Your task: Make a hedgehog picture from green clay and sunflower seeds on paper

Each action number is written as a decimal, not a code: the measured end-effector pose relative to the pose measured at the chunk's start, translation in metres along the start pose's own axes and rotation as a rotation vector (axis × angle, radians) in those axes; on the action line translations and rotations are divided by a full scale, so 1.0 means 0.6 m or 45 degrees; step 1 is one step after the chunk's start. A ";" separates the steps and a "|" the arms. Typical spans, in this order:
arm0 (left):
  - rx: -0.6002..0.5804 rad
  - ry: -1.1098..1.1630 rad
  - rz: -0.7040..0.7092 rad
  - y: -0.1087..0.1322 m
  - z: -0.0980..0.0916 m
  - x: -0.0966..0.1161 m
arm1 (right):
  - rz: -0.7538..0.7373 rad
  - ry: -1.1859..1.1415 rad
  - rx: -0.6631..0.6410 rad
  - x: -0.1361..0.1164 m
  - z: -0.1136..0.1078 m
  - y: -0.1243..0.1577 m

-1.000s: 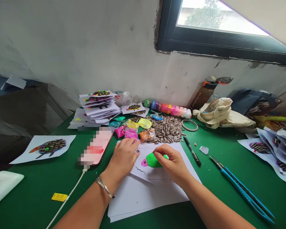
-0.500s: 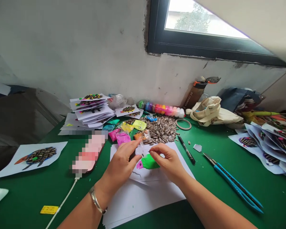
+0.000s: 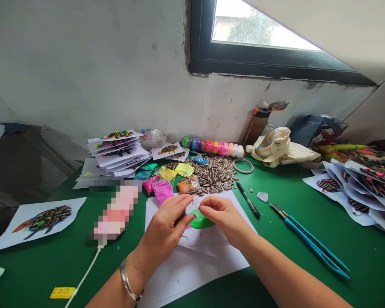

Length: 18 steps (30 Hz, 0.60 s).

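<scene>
A lump of bright green modelling clay (image 3: 200, 221) sits on a white paper sheet (image 3: 192, 261) with a drawn outline, and both hands meet over it. My right hand (image 3: 224, 216) pinches the top of the clay between thumb and fingertips. My left hand (image 3: 163, 226) is close against it, with a dark striped sunflower seed (image 3: 180, 218) showing between its fingers. Part of the clay is hidden behind my fingers. A metal bangle (image 3: 127, 282) circles my left wrist.
Behind the sheet lie a heap of striped sunflower seeds (image 3: 213, 174) and bags of coloured clay (image 3: 162, 191). A blurred phone (image 3: 115, 211) with a white cable is at left. A black pen (image 3: 247, 204) and blue craft knife (image 3: 308, 239) lie at right.
My left hand has moved right and closed in beside my right hand over the clay, covering more of it. The whole scene has shifted slightly left and up in view.
</scene>
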State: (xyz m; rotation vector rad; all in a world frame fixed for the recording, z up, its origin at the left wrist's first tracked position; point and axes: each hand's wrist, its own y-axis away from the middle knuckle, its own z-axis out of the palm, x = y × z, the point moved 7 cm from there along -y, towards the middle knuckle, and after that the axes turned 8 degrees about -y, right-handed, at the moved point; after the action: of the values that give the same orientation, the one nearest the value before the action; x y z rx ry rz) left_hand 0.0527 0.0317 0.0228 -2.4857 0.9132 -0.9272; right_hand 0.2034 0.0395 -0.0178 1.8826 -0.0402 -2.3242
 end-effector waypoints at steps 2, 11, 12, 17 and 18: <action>-0.017 0.002 0.000 0.001 0.001 0.001 | 0.023 -0.020 -0.017 0.002 0.001 0.001; -0.050 0.000 0.058 -0.003 0.001 0.013 | 0.117 -0.119 -0.092 0.000 0.008 0.003; -0.056 0.003 0.068 -0.003 0.001 0.015 | 0.134 -0.123 -0.125 -0.001 0.011 0.005; -0.067 0.038 0.101 -0.002 0.001 0.024 | 0.169 -0.145 -0.183 -0.003 0.012 0.007; -0.068 0.044 0.111 -0.002 0.001 0.026 | 0.166 -0.144 -0.184 -0.002 0.012 0.007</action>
State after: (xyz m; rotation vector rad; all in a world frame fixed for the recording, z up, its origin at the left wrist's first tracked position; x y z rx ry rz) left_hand 0.0626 0.0222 0.0301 -2.4591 1.0618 -0.9309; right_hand 0.1971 0.0352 -0.0147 1.6301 -0.0074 -2.2779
